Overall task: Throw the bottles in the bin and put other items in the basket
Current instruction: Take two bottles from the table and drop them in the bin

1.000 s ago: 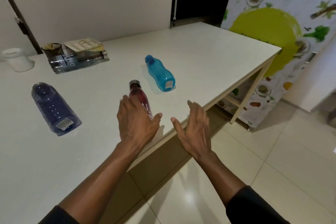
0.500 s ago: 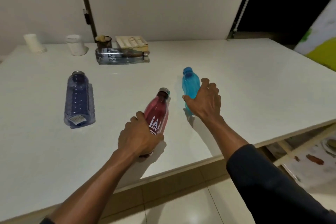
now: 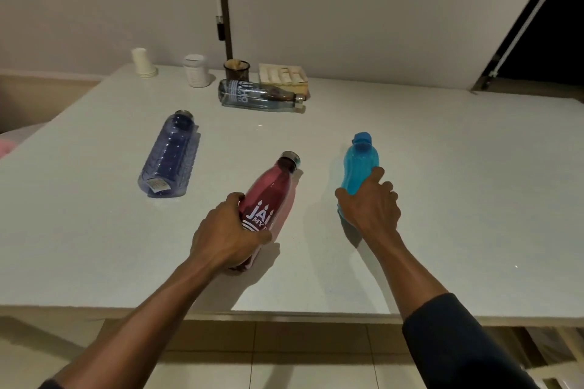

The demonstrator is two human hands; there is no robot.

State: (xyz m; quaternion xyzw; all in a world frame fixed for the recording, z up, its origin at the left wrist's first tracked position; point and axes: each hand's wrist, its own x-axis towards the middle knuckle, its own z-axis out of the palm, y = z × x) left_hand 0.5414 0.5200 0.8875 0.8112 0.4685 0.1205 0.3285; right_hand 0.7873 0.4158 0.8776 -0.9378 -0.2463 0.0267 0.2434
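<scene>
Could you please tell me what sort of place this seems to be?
Probably a home kitchen or dining area: a large white table over a tiled floor, reusable drink bottles such as the red bottle, and a stack of paper cups near the wall.

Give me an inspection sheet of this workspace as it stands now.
Surface: white table.
Job's things: red bottle, turquoise bottle, purple bottle and clear bottle lie on their sides; paper cup stack, white jar, dark cup and wooden tray stand at the far edge; bin and basket not in view.
Clutter: nothing seen.
Hands: left hand grips the red bottle; right hand grips the turquoise bottle.
Cables: nothing seen.
Surroundings: pale wall, dark doorway at right, tiled floor.
</scene>
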